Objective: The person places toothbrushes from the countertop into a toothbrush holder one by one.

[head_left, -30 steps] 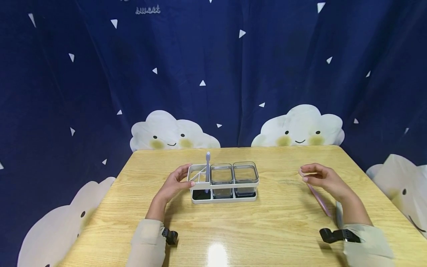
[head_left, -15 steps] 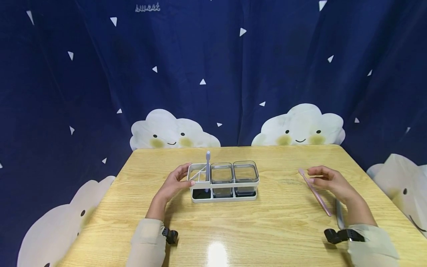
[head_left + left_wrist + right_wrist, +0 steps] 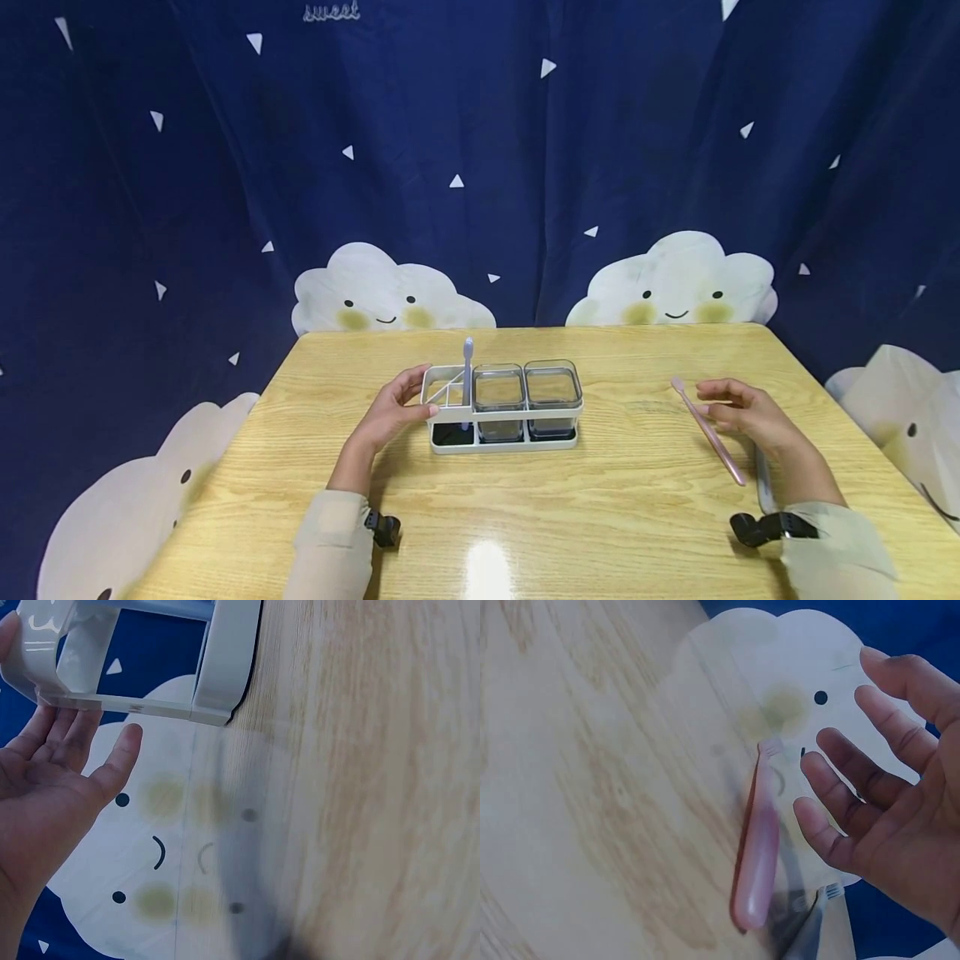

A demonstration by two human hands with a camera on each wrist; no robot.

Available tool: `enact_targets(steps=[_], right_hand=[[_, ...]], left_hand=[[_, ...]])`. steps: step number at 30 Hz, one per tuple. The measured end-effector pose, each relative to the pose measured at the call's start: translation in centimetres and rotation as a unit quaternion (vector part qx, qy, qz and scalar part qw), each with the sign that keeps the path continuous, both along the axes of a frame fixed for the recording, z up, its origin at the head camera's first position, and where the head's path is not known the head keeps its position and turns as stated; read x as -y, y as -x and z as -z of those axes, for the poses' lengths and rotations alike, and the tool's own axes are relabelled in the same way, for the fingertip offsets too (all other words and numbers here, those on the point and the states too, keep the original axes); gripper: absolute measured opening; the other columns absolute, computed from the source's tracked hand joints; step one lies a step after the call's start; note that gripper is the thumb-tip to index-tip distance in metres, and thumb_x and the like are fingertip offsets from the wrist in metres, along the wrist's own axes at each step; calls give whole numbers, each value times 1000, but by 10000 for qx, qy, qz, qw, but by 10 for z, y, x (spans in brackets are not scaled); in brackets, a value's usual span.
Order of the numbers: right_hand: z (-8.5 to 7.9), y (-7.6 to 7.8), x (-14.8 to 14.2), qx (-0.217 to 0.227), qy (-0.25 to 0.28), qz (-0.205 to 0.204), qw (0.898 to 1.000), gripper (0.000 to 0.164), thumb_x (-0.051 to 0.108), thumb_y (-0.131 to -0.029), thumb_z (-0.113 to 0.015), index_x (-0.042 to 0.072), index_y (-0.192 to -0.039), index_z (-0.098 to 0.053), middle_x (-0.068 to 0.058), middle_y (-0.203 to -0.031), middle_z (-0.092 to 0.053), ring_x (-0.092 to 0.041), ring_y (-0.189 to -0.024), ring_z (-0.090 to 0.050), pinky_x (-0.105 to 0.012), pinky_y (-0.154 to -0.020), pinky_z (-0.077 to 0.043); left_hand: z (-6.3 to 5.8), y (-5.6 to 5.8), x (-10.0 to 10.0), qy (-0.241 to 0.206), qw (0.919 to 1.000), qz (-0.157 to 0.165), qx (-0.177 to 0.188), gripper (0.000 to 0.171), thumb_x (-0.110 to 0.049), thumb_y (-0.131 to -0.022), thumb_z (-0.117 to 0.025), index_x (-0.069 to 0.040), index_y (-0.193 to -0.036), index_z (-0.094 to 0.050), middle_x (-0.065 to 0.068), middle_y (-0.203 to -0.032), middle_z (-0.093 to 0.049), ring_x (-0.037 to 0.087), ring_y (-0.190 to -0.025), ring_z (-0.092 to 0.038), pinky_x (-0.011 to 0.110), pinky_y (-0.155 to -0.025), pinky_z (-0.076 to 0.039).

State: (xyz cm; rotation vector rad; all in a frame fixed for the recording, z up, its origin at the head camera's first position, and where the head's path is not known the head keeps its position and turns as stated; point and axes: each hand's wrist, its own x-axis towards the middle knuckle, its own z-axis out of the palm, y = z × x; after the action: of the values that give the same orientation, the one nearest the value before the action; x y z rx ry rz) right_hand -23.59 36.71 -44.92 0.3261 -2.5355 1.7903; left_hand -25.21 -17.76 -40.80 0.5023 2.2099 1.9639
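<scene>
Right hand (image 3: 757,417): spread, drawn slightly rightward of the pink toothbrush (image 3: 708,432), which I log unheld (contact lost), toward the right edge of the desk (image 3: 600,525). Left hand (image 3: 386,417): pinching the holder (image 3: 504,415).

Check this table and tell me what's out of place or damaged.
Nothing looks spilled or broken. The only mild oddity: a pink toothbrush and a grey toothbrush lie loose on the table near the right hand, while a purple toothbrush stands in the white holder.
</scene>
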Motion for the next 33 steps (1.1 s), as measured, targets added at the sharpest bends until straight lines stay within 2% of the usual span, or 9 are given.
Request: enact_targets(steps=[5, 13, 19, 26, 33], right_hand=[[5, 2, -1, 304, 11, 220, 9993, 23, 12, -89, -63, 19, -111, -59, -6, -107, -57, -9, -90, -56, -32, -71, -51], [9, 4, -4, 569, -74, 336, 9978, 38, 16, -90, -63, 0, -121, -50, -11, -113, -53, -7, -94, -55, -32, -76, -50], [13, 6, -3, 626, -106, 194, 9978, 52, 12, -90, -62, -14, -128, -38, -22, -111, -51, -9, -91, -57, -31, -75, -50], [19, 11, -6, 740, -186, 145, 9970, 58, 15, -90, -62, -16, -130, -35, -22, -113, -51, -5, -90, -55, -30, -74, -50], [21, 15, -8, 717, -395, 63, 9966, 53, 10, -91, -60, -20, -128, -37, -27, -112, -53, -6, -86, -57, -29, -72, -51]], left_hand=[[1, 1, 0, -12, 10000, 2, 7, 70, 5, -80, -67, 4, -141, -32, 23, -137, -40, 41, -128, -32, 35, -94, -39], [1, 0, -1, -18, 10000, 3, -8, 69, 6, -80, -66, 3, -141, -33, 23, -137, -40, 37, -126, -35, 35, -94, -40], [-1, 0, -1, -1, 10000, 25, -28, 69, 5, -81, -66, 4, -141, -32, 24, -136, -41, 39, -127, -34, 33, -93, -40], [0, 1, -1, -41, 10000, 9, -8, 69, 5, -81, -67, 3, -141, -32, 23, -136, -41, 41, -128, -32, 33, -92, -41], [0, 0, -1, 4, 10000, -13, -24, 68, 4, -81, -67, 2, -140, -34, 23, -136, -41, 41, -127, -33, 31, -90, -42]])
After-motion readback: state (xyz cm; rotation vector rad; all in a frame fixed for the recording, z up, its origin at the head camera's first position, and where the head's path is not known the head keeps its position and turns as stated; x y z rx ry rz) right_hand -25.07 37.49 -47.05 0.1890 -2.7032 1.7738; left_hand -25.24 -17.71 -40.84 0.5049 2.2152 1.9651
